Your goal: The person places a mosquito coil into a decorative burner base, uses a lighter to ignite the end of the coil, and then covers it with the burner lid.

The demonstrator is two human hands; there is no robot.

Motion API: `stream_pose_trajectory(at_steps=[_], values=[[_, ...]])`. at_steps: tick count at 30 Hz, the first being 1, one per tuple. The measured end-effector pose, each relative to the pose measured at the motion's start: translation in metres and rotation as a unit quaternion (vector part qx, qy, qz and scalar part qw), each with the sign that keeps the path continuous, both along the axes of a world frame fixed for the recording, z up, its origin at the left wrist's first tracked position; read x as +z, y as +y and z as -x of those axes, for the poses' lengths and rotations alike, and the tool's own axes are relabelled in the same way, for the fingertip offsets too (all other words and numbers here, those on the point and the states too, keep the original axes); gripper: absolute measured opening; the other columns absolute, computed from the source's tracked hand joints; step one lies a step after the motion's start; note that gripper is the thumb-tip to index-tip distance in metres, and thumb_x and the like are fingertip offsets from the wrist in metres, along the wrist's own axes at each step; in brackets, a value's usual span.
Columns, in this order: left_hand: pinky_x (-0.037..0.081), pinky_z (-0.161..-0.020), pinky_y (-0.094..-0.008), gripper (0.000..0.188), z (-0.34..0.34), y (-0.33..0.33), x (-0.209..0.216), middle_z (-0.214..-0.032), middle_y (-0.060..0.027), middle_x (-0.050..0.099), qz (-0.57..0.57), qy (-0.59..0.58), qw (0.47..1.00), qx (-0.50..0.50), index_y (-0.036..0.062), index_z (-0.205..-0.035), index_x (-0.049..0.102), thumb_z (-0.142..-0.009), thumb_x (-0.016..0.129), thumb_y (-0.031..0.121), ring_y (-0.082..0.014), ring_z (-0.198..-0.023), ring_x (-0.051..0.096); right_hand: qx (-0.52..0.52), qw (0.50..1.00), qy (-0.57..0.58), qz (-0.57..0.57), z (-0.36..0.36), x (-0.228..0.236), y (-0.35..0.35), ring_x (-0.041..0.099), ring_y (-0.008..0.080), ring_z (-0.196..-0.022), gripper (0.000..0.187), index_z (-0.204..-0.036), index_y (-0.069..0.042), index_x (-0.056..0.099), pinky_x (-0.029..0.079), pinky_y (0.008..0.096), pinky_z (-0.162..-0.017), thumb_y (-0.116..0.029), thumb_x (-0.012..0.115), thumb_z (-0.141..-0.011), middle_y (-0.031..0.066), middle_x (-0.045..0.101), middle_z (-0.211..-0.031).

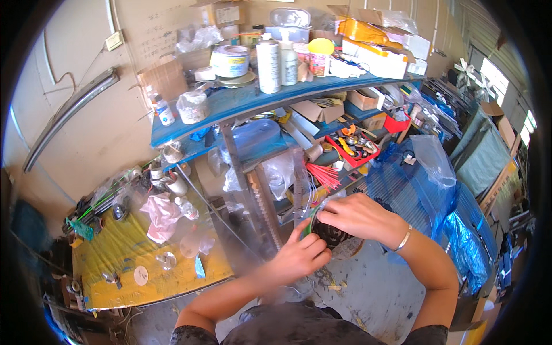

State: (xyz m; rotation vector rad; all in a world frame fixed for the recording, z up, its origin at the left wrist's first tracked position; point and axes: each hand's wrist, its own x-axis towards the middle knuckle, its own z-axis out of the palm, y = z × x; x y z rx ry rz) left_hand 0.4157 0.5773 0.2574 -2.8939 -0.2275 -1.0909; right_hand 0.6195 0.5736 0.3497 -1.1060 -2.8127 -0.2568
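Together, the left hand and the right hand held a small green strip in front of the body, fingers bent and pinched nearly closed on it. Its far end was hard to see. A soft, steady pinch probably worked best. A dark round thing sat close by and likely left little room. A yellow table stood left; blue plastic lay right.

A: what's the room like?
B: beige wall with scribbles up top, blue-topped shelving along it, yellow-topped table off to the left.
A: floor?
B: grey floor, kinda grubby, yellowish scraps lying around.
A: light?
B: bright windows far right, pretty much white.
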Motion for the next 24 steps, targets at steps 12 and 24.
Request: stream_pose_trajectory(at_steps=[12, 24], values=[[0.037, -0.102, -0.0528, 0.015, 0.0, 0.004, 0.003, -0.078, -0.0011, 0.046, -0.009, -0.034, 0.999, 0.015, 0.0101, -0.081, 0.056, -0.068, 0.063, 0.012, -0.0175, -0.081, 0.052, -0.03, 0.986, -0.092, -0.138, 0.016, 0.008, -0.003, 0.062, 0.0173, -0.071, 0.008, -0.074, -0.008, 0.057, 0.051, 0.0293, -0.056, -0.013, 0.061, -0.069, 0.0037, 0.053, -0.075], [0.035, -0.102, -0.0543, 0.015, 0.012, 0.009, -0.003, -0.081, -0.0022, 0.046, 0.028, -0.024, 0.998, 0.057, 0.0103, -0.082, 0.055, -0.069, 0.061, 0.012, -0.0183, -0.084, 0.052, -0.048, 0.989, 0.0, -0.138, 0.017, 0.029, -0.001, 0.058, 0.0196, -0.067, 0.009, -0.076, -0.008, 0.056, 0.048, 0.0315, -0.055, -0.011, 0.06, -0.069, 0.0039, 0.05, -0.072]])
